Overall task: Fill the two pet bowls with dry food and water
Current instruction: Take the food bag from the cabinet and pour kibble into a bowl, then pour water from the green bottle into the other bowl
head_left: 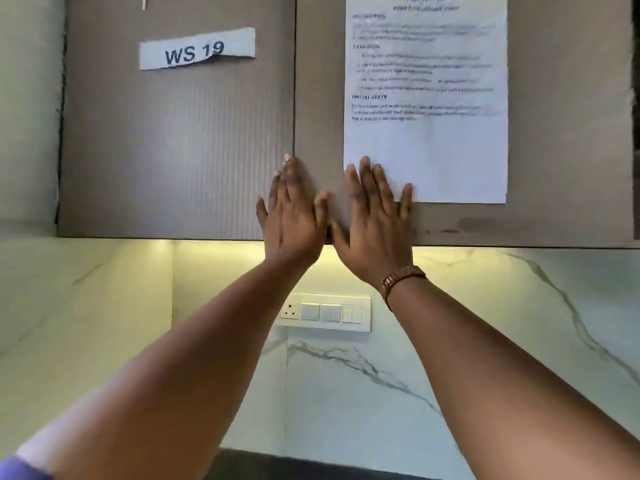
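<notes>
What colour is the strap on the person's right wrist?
Reddish-brown; the strap shows in the head view, just below the right hand.

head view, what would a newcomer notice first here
Two open hands pressed flat side by side on the cabinet doors: the left hand near the seam between them, the right hand overlapping the bottom corner of a printed instruction sheet. A torn paper label reading WS 19 sits on the left door.

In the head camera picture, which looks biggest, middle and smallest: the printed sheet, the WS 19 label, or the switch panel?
1. printed sheet, clearly the largest.
2. WS 19 label and switch panel look about alike; the label seems slightly larger, but too close to rank.
</notes>
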